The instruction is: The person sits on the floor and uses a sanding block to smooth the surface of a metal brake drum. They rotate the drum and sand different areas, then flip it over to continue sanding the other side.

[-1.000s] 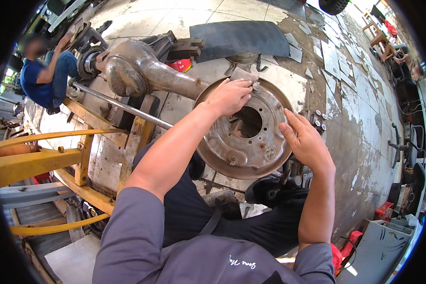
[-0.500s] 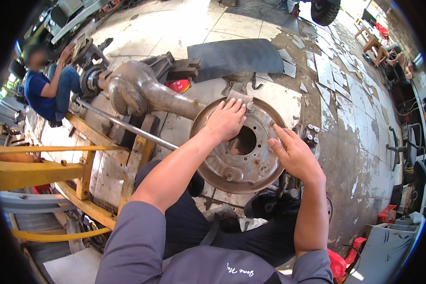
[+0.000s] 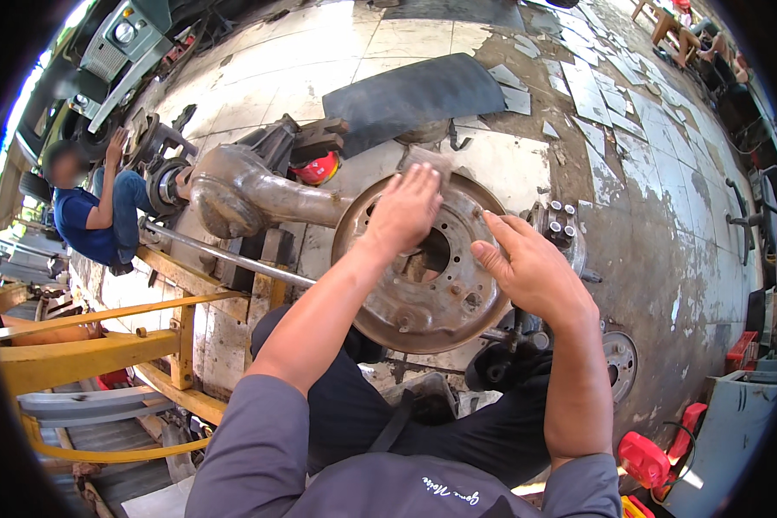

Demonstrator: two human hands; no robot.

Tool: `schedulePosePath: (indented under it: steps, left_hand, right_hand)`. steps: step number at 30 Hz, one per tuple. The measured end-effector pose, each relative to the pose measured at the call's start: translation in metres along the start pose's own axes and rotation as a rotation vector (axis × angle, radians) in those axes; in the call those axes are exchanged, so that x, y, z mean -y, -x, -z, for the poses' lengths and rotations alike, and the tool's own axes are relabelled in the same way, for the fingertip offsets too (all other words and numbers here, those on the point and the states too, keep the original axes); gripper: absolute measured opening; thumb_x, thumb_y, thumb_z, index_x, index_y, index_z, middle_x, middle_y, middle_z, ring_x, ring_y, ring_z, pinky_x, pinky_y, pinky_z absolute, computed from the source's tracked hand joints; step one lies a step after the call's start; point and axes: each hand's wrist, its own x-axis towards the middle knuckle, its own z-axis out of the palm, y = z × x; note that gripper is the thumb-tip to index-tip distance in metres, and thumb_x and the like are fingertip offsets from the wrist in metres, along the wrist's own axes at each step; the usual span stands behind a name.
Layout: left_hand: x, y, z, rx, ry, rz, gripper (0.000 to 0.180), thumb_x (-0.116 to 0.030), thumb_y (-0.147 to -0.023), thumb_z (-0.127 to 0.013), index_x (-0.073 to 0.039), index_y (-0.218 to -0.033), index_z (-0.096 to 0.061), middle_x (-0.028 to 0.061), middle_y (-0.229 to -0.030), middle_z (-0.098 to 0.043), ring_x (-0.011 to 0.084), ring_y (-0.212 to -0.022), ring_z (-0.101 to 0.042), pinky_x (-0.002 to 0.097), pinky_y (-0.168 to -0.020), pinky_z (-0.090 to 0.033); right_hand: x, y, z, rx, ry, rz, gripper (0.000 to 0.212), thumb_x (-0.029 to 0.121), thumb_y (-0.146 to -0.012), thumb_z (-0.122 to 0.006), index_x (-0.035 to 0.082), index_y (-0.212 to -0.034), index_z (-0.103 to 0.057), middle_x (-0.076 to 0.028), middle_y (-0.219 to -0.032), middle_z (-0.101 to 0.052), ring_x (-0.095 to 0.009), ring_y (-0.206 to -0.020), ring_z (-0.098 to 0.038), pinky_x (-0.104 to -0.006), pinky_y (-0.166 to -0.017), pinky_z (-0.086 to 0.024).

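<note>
Head view: the left hand [image 3: 406,209] lies nearly straight-fingered over a brownish pad [image 3: 432,160] at the round plate's [image 3: 387,304] upper rim, its grip hidden; the right hand [image 3: 533,266], thumb spread, holds nothing visibly closed at the right edge; leftward extends an axle housing [image 3: 295,198].

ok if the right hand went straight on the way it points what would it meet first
Probably the left hand or the brownish pad at its fingertips, just across the brake backing plate; depth is unclear.

This is a vehicle repair workshop, shown by the greasy axle housing [image 3: 229,186] with a round metal plate [image 3: 375,302] at its end, yellow metal frame [image 3: 95,350], vehicle front [image 3: 110,60] and stained, broken-tiled floor [image 3: 276,69].
</note>
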Motion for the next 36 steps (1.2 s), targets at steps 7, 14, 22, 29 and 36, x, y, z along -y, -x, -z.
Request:
schedulePosePath:
  steps: [7,14,22,29,36]
  left_hand:
    - [-0.002,0.013,-0.002,0.006,-0.02,0.045,0.048,-0.027,-0.106,-0.044,0.003,-0.143,-0.049,0.0225,-0.148,-0.051,0.0361,-0.142,-0.044,0.0494,-0.116,-0.035]
    - [-0.009,0.006,0.0,0.038,0.01,0.012,0.05,-0.027,-0.105,-0.045,0.003,-0.145,-0.048,0.022,-0.152,-0.047,0.0336,-0.145,-0.041,0.0481,-0.12,-0.03]
    - [-0.016,0.0,-0.01,0.014,0.06,-0.011,0.05,-0.027,-0.106,-0.043,0.004,-0.145,-0.047,0.0234,-0.155,-0.042,0.0365,-0.147,-0.037,0.0484,-0.122,-0.028]
    - [-0.006,0.006,-0.01,0.021,0.115,-0.008,0.053,-0.027,-0.106,-0.044,0.003,-0.149,-0.041,0.024,-0.157,-0.039,0.0373,-0.149,-0.033,0.0486,-0.123,-0.025]
    - [-0.005,0.009,-0.006,0.065,0.113,0.068,0.051,-0.026,-0.106,-0.045,0.003,-0.149,-0.043,0.0226,-0.158,-0.038,0.0358,-0.149,-0.032,0.0489,-0.123,-0.026]
  right_hand:
    - [0.0,0.002,0.012,0.076,-0.044,-0.098,0.062,0.046,-0.103,-0.053,-0.003,-0.141,-0.052,-0.025,-0.139,-0.055,-0.04,-0.127,-0.054,-0.0417,-0.106,-0.044]
    - [0.007,0.0,0.004,0.055,-0.028,-0.046,0.061,0.044,-0.101,-0.055,-0.003,-0.14,-0.053,-0.025,-0.137,-0.057,-0.041,-0.123,-0.056,-0.0446,-0.103,-0.046]
    - [0.014,0.001,0.006,0.115,-0.016,-0.113,0.063,0.045,-0.102,-0.055,-0.003,-0.142,-0.051,-0.024,-0.141,-0.054,-0.04,-0.128,-0.054,-0.0425,-0.106,-0.045]
    - [0.007,0.0,0.006,0.099,0.01,-0.087,0.063,0.044,-0.102,-0.054,-0.004,-0.142,-0.051,-0.025,-0.141,-0.054,-0.04,-0.128,-0.054,-0.0423,-0.106,-0.044]
    - [0.015,0.001,0.007,0.104,-0.022,-0.095,0.06,0.042,-0.103,-0.054,-0.003,-0.142,-0.051,-0.023,-0.142,-0.054,-0.039,-0.129,-0.054,-0.0419,-0.107,-0.044]
